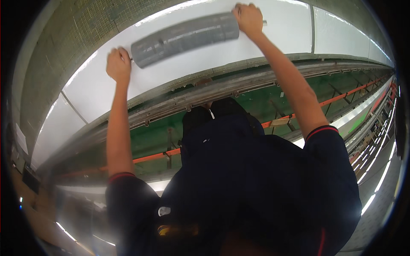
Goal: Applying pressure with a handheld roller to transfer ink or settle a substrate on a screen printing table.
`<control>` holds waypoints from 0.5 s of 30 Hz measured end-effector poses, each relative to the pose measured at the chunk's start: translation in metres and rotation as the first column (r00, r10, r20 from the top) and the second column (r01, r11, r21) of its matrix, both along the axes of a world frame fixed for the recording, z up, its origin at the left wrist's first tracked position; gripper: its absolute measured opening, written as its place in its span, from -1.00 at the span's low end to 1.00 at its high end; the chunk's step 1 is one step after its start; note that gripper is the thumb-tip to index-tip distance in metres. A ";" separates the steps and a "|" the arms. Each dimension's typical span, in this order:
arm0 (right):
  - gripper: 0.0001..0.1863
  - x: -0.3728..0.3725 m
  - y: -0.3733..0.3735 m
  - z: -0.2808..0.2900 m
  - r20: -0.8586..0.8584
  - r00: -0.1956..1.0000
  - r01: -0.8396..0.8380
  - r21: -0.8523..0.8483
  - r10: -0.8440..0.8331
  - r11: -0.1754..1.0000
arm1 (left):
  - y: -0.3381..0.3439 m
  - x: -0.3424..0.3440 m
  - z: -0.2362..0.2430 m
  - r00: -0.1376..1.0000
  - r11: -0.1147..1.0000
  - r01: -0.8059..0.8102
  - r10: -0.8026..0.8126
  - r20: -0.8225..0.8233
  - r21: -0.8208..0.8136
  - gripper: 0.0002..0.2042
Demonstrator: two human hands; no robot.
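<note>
A wide grey roller point(184, 39) lies across a glossy white panel point(337, 34) at the top of the view. My left hand point(119, 64) is closed around the short handle at the roller's left end. My right hand point(249, 20) is closed at the roller's right end, where a short metal tip sticks out beside my knuckles. Both arms are stretched forward, away from my dark shirt.
A long metal rail point(179, 105) runs along the panel's near edge, above a green floor point(149, 141) and an orange bar point(165, 154). Grey-green surface point(85, 42) lies beyond the white panels. Another white panel point(57, 132) adjoins at the left.
</note>
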State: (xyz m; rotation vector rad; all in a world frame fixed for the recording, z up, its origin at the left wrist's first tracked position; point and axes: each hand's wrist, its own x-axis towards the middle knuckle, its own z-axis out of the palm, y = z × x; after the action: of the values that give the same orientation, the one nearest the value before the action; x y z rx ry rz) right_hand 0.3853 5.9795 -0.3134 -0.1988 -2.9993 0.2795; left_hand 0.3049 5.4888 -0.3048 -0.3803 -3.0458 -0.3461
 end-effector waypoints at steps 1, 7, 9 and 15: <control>-0.72 0.030 -0.011 -0.002 0.011 1.000 -0.005 -0.070 0.006 0.998 | -0.013 0.036 -0.004 1.000 1.000 -0.002 0.002 0.028 -0.017 -0.69; -0.80 0.194 -0.040 0.014 0.133 0.987 -0.073 -0.110 0.088 0.991 | -0.050 0.183 0.001 0.985 0.984 0.150 -0.157 0.067 0.098 -0.73; -0.79 0.219 -0.042 0.019 0.096 0.989 -0.099 -0.133 0.112 0.986 | -0.054 0.212 0.010 0.982 0.991 0.125 -0.131 0.133 0.050 -0.72; -0.47 0.238 -0.027 0.041 0.523 0.839 0.004 -0.275 0.146 0.961 | -0.035 0.246 0.025 0.870 0.982 -0.123 0.175 0.462 -0.142 -0.45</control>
State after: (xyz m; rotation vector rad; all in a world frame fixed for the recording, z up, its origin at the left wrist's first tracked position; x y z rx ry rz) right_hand 0.6236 5.9526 -0.2724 -0.2200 -3.5237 0.7576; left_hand 0.5508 5.4536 -0.2799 -0.0614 -3.5565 -0.3032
